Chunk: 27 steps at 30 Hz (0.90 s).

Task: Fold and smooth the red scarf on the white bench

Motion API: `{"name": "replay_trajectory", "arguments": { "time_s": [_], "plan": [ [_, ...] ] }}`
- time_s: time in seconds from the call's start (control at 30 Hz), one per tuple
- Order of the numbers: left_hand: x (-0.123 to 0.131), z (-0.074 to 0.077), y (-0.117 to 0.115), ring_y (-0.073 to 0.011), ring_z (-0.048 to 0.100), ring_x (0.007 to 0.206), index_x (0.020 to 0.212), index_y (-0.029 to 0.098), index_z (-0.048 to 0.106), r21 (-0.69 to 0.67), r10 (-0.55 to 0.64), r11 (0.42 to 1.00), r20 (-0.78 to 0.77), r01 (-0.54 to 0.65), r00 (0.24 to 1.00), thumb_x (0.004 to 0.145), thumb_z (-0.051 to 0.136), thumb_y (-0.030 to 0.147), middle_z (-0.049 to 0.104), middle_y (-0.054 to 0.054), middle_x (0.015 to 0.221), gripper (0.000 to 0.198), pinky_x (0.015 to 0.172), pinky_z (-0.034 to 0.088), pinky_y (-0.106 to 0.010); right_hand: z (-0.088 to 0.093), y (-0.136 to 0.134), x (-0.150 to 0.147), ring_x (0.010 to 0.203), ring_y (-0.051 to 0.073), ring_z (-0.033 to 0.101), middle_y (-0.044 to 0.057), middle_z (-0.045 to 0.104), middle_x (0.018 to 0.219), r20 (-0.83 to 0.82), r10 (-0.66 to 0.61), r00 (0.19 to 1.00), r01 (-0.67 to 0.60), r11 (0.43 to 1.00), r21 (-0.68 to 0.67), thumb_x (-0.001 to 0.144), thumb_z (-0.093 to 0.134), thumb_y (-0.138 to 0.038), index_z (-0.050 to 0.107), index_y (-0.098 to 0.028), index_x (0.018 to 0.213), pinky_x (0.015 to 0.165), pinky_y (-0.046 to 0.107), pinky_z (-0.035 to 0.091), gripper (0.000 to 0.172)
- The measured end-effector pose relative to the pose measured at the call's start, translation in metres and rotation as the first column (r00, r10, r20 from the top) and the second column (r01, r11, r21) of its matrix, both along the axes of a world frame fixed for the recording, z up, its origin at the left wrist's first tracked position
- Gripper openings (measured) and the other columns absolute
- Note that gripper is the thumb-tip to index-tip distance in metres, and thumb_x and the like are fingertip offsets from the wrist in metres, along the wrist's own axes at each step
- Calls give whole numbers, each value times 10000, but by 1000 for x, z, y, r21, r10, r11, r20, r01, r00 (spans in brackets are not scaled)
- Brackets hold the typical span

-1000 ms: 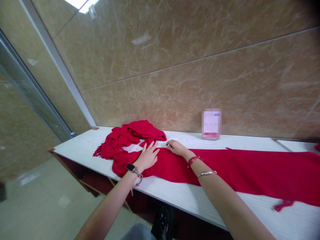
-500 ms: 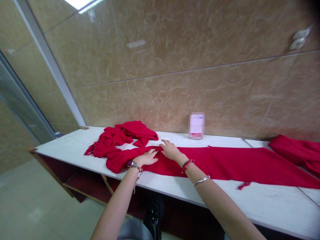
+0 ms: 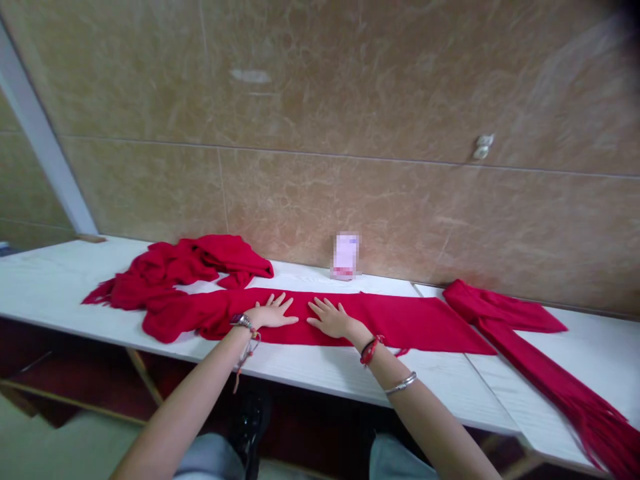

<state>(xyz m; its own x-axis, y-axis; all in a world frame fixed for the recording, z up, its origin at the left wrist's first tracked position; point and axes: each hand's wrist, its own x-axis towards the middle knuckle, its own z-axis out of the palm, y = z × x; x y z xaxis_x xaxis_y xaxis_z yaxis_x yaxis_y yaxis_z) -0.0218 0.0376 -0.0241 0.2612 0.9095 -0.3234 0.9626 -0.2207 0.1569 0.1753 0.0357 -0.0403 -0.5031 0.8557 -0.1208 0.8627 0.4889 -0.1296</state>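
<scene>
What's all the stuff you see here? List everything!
Wall: 1, tan, back
Table: perhaps 2, white, along the wall
Cloth: count unclear, red, on the table
Blurred thing: 1, pale pink, on the table
Small thing: 1, white, on the wall
Strip: 1, grey, wall's left
Shelves: count unclear, dark red, under the table
Floor: 1, grey-green, lower left
Shoe: 1, black, under the table
Watch: 1, dark, left wrist
Bracelets: at least 3, mixed colours, both wrists
Trousers: 1, grey, bottom
Left hand: 1, bare, on cloth
Right hand: 1, bare, on cloth
</scene>
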Motion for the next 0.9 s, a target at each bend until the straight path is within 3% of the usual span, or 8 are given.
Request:
{"name": "replay_trajectory", "arguments": {
  "time_s": [0.2,0.37,0.47,0.53,0.63,0.73,0.83,0.9],
  "plan": [
    [-8,5,8,-322,-49,1321,1408,245,95,-27,-50,998,-11,50,999,714,324,701,-63,-47,1456,862,995,98,-587,-6,8,70,1322,287,98,50,138,1469,130,-191,973,182,980,75,921,178,-406,296,-290,1351,975,607,174,461],
    [-5,14,12,-331,-2,1317,1410,174,105,-81,-65,995,-51,61,997,697,386,681,-37,-91,1454,919,1034,156,-467,-10,10,149,1323,283,91,32,143,1469,151,-343,927,336,939,74,929,154,-340,284,-332,1346,944,649,170,437],
    [-4,16,14,-329,30,1317,1407,179,130,-62,-61,996,-58,57,996,703,415,647,-13,-101,1450,892,1032,176,-452,-9,5,178,1324,283,89,52,174,1461,155,-394,906,387,919,74,931,141,-321,328,-318,1328,935,657,174,439],
    [1,17,13,-335,50,1315,1401,170,170,-32,-29,999,-72,27,997,716,430,616,24,-121,1449,858,1029,179,-460,-8,2,180,1321,288,106,72,189,1455,137,-428,893,418,903,99,931,159,-334,336,-298,1326,936,651,186,435],
    [17,19,6,-346,27,1314,1392,192,214,38,24,999,-80,-21,997,748,379,630,52,-123,1452,796,1012,145,-536,-7,-3,158,1319,282,124,104,179,1454,58,-435,899,421,892,162,916,226,-405,250,-241,1371,968,603,204,484],
    [42,21,-9,-324,-21,1320,1394,241,187,106,-26,994,-24,28,999,778,321,642,26,-96,1460,748,985,132,-592,-6,-14,121,1325,259,105,101,149,1462,1,-254,967,251,955,161,906,246,-441,181,-225,1392,989,560,220,536],
    [62,16,-23,-317,-50,1320,1398,283,132,73,-112,991,9,111,994,793,306,637,-16,-66,1462,722,965,128,-619,-6,-29,99,1322,274,116,87,163,1460,29,-47,998,42,989,141,909,261,-426,281,-260,1360,980,577,217,480],
    [67,10,-29,-328,-49,1318,1395,305,124,55,-127,990,4,127,992,795,303,635,-18,-54,1462,708,954,99,-640,-7,-36,101,1316,291,133,82,188,1454,93,17,996,-32,987,160,915,289,-370,368,-279,1314,962,606,218,417]
  ]
}}
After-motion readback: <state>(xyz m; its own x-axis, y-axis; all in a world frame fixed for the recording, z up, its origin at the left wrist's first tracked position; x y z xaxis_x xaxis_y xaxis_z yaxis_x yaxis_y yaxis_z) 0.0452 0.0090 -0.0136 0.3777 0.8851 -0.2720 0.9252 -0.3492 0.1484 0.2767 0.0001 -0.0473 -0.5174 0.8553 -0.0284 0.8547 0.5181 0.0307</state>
